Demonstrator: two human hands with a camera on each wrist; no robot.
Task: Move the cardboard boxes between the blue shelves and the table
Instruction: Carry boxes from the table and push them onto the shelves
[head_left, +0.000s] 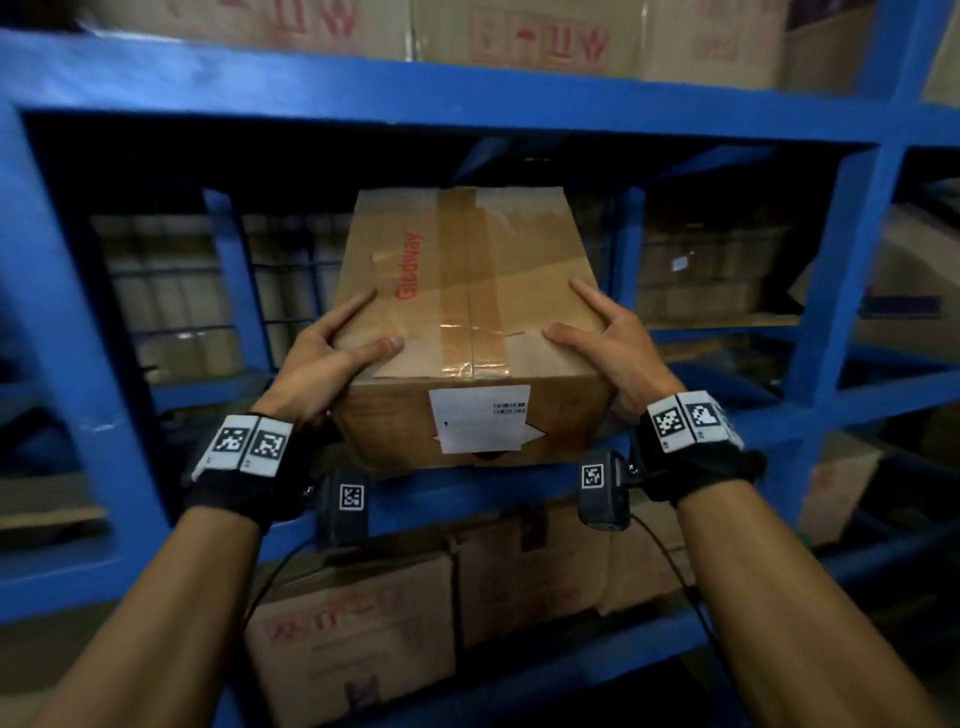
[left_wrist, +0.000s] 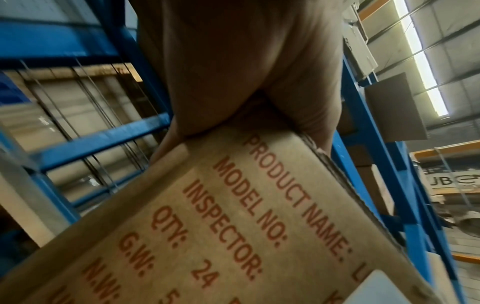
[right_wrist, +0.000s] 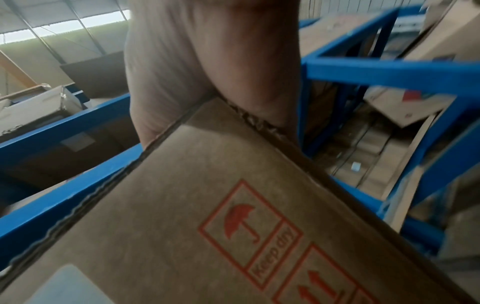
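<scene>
A taped cardboard box (head_left: 467, 270) with red lettering and a white label (head_left: 480, 418) sits at the front of the middle bay of the blue shelves (head_left: 415, 98), its near bottom edge at the front beam (head_left: 457, 486). My left hand (head_left: 337, 343) grips the near left top corner, thumb on top, fingers down the side. At the near right corner my right hand (head_left: 597, 327) grips the same way. In the left wrist view my left hand (left_wrist: 233, 72) clasps the box (left_wrist: 233, 226) edge. In the right wrist view my right hand (right_wrist: 207, 61) clasps the box (right_wrist: 207, 205) corner.
More cardboard boxes fill the shelf above (head_left: 545, 36) and the shelf below (head_left: 353, 639). Blue uprights (head_left: 841, 270) stand on both sides of the bay. Wire mesh (head_left: 171, 291) closes its back, with stacked boxes behind it. Dark free room lies left and right of the held box.
</scene>
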